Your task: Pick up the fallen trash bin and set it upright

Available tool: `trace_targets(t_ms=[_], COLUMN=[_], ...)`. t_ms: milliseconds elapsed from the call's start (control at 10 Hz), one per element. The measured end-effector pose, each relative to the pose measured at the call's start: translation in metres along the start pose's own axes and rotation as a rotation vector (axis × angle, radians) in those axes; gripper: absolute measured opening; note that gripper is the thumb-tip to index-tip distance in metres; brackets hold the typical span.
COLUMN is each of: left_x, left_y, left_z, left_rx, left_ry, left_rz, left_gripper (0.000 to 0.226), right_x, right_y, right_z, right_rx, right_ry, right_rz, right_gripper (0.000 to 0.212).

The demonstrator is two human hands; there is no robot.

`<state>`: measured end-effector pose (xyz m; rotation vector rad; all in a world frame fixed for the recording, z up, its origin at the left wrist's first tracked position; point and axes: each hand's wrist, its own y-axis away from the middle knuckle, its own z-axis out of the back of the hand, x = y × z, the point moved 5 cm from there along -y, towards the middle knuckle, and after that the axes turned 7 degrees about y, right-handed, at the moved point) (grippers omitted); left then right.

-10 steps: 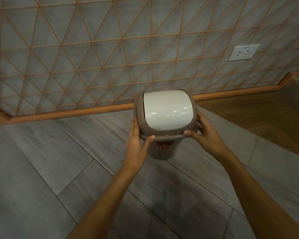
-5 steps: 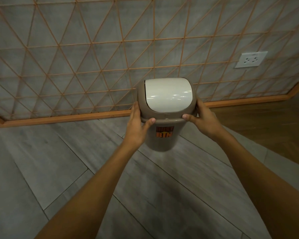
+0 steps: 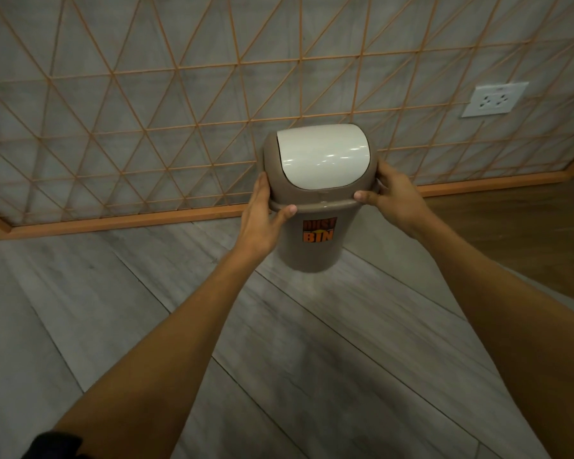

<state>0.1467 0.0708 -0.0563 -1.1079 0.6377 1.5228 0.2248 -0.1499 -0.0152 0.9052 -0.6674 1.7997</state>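
Note:
The trash bin (image 3: 312, 250) is a small brown plastic bin with a white swing lid and an orange "DUST BIN" label facing me. It is upright, close to the wall, its base at or just above the grey floor. My left hand (image 3: 262, 220) grips the left side of the lid's rim, thumb on the front. My right hand (image 3: 391, 200) grips the right side of the rim the same way. Both arms are stretched out in front of me.
A grey wall (image 3: 146, 111) with an orange triangular lattice stands right behind the bin, with an orange skirting board (image 3: 113, 223) along its foot. A white wall socket (image 3: 492, 99) is at the upper right. Brown wooden flooring (image 3: 527, 233) lies to the right.
Both hands have carried the bin away from me, closer to the wall, and more of its body and label now shows. The grip on the rim is unchanged.

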Motion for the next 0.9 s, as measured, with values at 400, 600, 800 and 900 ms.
trace_targets(t_ms=[400,600,800,900], left_x=[-0.003,-0.012,-0.055,-0.105], left_y=[-0.037,-0.027,-0.009,-0.006], left_z=[-0.002,-0.005,0.021,0.051], left_rx=[0.064,0.025,0.075,0.121], left_ry=[-0.042,-0.050,-0.188,-0.460], left_rz=[0.088,0.162,0.186,0.132], left_gripper=[0.080,0.086,0.094,0.093], right_x=[0.004,0.007,0.051,0.099], right_y=[-0.024,-0.021,0.003,0.009], right_z=[-0.012,-0.018,0.009,0.033], right_rx=[-0.118,-0.127,-0.128,-0.095], right_ry=[0.158,0.244,0.443,0.626], right_rz=[-0.178,-0.257,-0.225,-0.163], right_gripper=[0.060,0.070,0.079,0.075])
